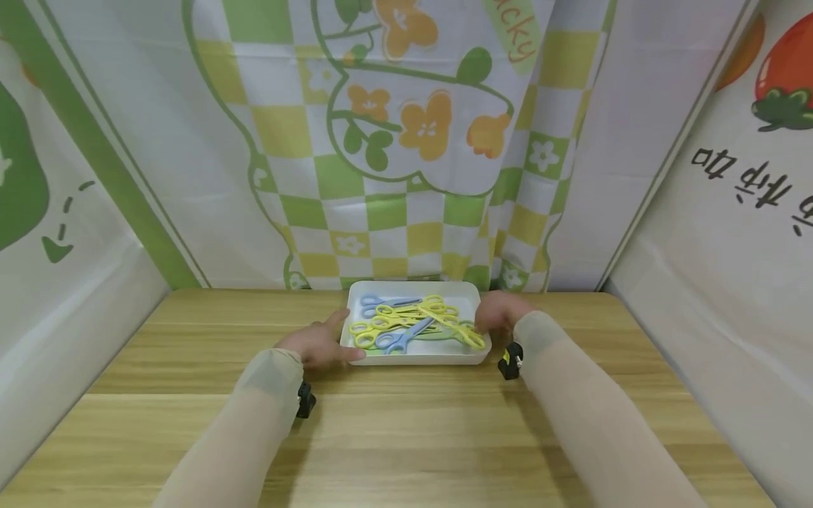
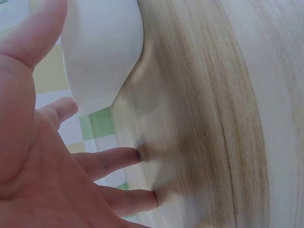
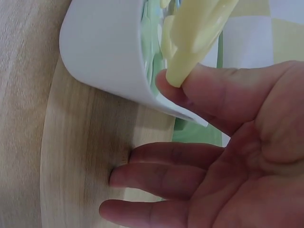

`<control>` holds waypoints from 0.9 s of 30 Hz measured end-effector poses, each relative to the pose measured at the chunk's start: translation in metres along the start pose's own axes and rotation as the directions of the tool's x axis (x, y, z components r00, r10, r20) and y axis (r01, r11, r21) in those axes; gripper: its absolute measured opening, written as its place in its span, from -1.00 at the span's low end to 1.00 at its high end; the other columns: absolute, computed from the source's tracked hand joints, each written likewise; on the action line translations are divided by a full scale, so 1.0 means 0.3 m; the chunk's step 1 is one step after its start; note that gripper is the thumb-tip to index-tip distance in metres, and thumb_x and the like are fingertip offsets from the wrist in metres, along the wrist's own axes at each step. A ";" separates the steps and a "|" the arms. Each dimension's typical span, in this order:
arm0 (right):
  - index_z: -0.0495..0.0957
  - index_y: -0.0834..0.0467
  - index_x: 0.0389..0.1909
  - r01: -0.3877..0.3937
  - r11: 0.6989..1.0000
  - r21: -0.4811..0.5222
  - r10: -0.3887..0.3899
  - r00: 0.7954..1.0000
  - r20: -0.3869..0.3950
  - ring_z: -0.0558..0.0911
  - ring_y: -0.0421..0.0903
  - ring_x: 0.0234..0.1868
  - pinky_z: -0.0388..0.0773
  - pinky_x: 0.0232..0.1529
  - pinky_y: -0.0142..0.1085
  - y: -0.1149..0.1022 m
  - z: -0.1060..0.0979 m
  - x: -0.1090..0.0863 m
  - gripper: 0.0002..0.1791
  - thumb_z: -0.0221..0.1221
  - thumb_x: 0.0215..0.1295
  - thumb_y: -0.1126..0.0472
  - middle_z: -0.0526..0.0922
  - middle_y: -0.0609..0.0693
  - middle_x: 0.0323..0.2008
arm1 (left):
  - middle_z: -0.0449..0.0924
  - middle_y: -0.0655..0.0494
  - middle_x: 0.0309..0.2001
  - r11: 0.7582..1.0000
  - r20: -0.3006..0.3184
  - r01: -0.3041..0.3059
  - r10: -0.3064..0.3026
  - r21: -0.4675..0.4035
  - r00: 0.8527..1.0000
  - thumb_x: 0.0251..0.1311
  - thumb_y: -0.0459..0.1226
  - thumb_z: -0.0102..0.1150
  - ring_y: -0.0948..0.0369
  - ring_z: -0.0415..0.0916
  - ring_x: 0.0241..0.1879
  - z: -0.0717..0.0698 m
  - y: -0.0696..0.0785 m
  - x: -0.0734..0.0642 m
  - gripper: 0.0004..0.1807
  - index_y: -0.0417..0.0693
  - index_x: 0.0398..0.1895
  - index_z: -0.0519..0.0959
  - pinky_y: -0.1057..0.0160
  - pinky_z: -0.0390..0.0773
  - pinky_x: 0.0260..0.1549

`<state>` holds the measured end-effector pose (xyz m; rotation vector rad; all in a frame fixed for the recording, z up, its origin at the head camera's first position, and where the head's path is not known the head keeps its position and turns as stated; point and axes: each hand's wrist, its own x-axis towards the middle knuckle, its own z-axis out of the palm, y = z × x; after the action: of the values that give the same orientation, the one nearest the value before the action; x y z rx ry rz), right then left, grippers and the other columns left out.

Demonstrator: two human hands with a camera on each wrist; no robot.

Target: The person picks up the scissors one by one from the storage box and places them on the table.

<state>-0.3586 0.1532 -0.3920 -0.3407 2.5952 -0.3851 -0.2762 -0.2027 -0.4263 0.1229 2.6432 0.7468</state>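
Note:
A white tray point(image 1: 432, 358) holds several pairs of scissors with yellow, blue and green handles. On the tray's left side is my left hand point(image 1: 320, 344), its thumb along the front rim. The left wrist view shows this hand's index finger point(image 2: 66, 107) at the tray's corner and the other fingers stretched out at the table. My right hand point(image 1: 498, 312) is at the tray's right end. Between thumb and index finger it pinches a pair of yellow scissors point(image 3: 192, 40) by the handle, over the rim. The right hand's other fingers point(image 3: 156, 180) extend outside the tray toward the table.
The tray stands near the back edge of a wooden table point(image 1: 406, 437). Behind it hangs a checked curtain point(image 1: 394, 212) with flower prints. Printed white walls point(image 1: 711, 233) close in both sides.

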 end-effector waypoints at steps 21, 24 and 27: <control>0.58 0.27 -0.13 -0.118 0.897 0.426 0.081 0.991 0.104 0.51 0.18 -0.21 0.55 -0.17 0.14 0.018 -0.004 -0.032 -0.85 0.16 0.32 0.33 0.48 0.18 -0.24 | 0.17 -0.39 0.42 1.000 0.004 -0.011 0.011 -0.001 1.000 0.03 0.33 0.32 -0.33 -0.10 0.44 -0.001 -0.013 0.016 0.29 0.06 0.63 -0.22 -0.33 0.01 0.30; 0.55 0.30 -0.07 -0.108 0.884 0.455 0.068 0.992 0.104 0.48 0.31 -0.02 0.52 -0.14 0.27 0.031 -0.001 -0.033 -0.80 0.16 0.32 0.34 0.46 0.24 -0.10 | 0.16 -0.38 0.42 1.000 0.003 -0.007 0.007 -0.003 1.000 0.03 0.32 0.32 -0.32 -0.11 0.45 -0.002 -0.009 0.011 0.28 0.08 0.63 -0.22 -0.32 0.01 0.30; 0.53 0.31 -0.02 -0.091 0.874 0.477 0.049 0.994 0.099 0.44 0.33 0.09 0.55 -0.20 0.28 0.050 0.003 -0.040 -0.78 0.16 0.36 0.34 0.44 0.26 0.00 | 0.15 -0.42 0.41 1.000 0.012 -0.009 0.009 -0.005 1.000 0.05 0.32 0.31 -0.34 -0.11 0.44 -0.006 0.003 0.000 0.28 0.05 0.63 -0.22 -0.34 0.01 0.30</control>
<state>-0.3507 0.1706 -0.3925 -0.0822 2.3175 -0.9455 -0.2767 -0.2028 -0.4245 0.1379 2.6308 0.7531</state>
